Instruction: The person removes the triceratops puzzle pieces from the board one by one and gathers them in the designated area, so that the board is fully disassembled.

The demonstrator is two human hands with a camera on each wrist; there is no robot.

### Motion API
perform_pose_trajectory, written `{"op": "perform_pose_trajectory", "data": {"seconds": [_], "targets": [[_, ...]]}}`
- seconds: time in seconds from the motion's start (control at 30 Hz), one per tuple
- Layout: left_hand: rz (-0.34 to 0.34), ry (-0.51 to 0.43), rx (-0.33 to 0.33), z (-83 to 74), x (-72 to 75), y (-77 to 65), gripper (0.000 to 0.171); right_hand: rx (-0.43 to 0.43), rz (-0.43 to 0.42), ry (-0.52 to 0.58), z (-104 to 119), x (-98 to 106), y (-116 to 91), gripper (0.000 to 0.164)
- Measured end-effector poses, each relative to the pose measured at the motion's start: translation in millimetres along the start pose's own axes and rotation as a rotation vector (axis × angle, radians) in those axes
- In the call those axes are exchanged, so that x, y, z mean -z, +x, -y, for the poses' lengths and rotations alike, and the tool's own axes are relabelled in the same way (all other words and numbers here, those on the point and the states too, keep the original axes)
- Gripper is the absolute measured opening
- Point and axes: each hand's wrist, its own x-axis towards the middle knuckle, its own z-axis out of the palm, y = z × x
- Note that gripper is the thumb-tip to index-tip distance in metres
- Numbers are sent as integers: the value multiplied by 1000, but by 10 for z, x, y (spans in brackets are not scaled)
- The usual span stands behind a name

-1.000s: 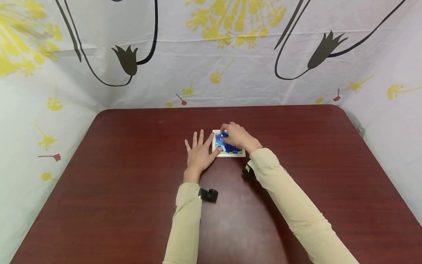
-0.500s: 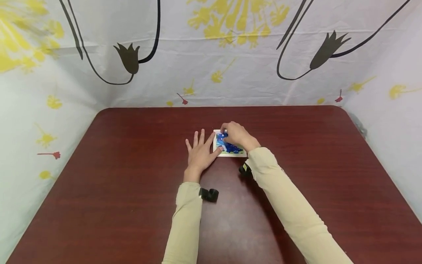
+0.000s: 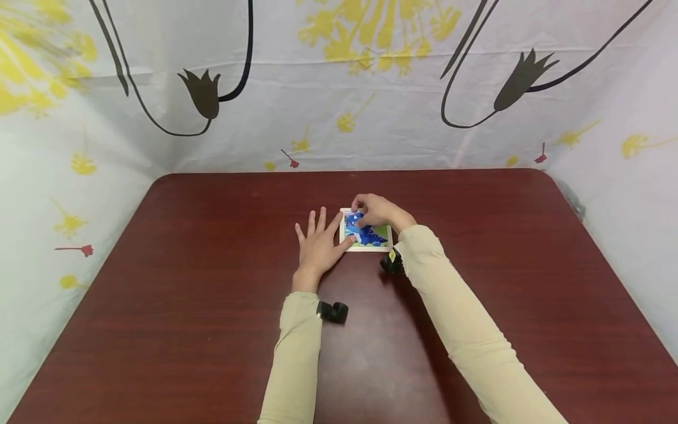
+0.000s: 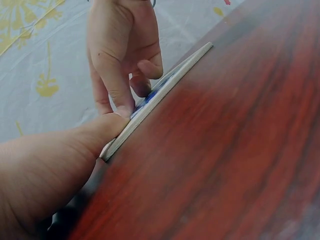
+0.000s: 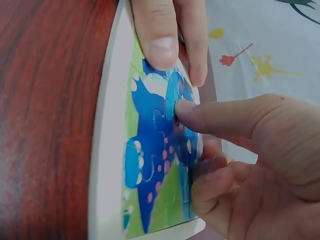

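Observation:
A small jigsaw puzzle (image 3: 375, 237) with a blue dinosaur picture lies in a pale, white-edged tray (image 5: 106, 150) toward the far middle of the table. My left hand (image 3: 318, 250) is spread flat at its left side, the thumb over the near left corner and the forefinger along the left edge. From the right, my right hand (image 3: 377, 211) arches over the far part of the picture. In the right wrist view its thumb bears on a light-blue puzzle piece (image 5: 172, 95), with the other fingers bent at the far edge. Part of the picture is hidden under this hand.
Under both arms is a dark red-brown wooden table (image 3: 212, 265) with rounded far corners. A white cloth (image 3: 328, 118) with yellow and dark plant prints hangs behind and at both sides. Black wrist cameras (image 3: 333, 312) sit at both cuffs.
My right wrist and forearm have shifted slightly up and left, uncovering more of the puzzle's right side. The right fingertips stay on nearly the same spot; my left hand holds its place.

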Motion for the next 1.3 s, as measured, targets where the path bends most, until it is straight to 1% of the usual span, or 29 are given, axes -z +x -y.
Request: {"op": "perform_pose_trajectory", "data": {"seconds": [0.27, 0.37, 0.47, 0.53, 0.57, 0.67, 0.73, 1.0, 1.1, 1.3], "targets": [[-3, 2, 3, -1, -21, 2, 71, -41, 65, 27, 34, 22, 54, 27], [-17, 0, 2, -8, -9, 9, 71, -36, 76, -3, 59, 33, 61, 20], [-17, 3, 6, -8, 9, 5, 71, -27, 77, -56, 82, 29, 54, 15], [-15, 4, 9, -6, 18, 5, 71, -23, 61, -89, 89, 19, 39, 17], [-14, 6, 10, -5, 21, 4, 71, -14, 42, -102, 87, 13, 34, 22], [-11, 6, 10, -4, 21, 4, 71, 9, -12, -114, 75, -10, 10, 32], [-5, 4, 10, -4, 12, 4, 71, 23, -42, -124, 71, -31, -9, 35], [-7, -10, 12, 8, 5, -6, 71, 56, -157, -258, 151, -135, -106, 28], [-2, -1, 17, 9, 2, -6, 71, 53, -160, -254, 133, -153, -101, 28], [-13, -2, 10, 3, -6, -11, 71, 50, -109, -224, 103, -116, -65, 27]]}}
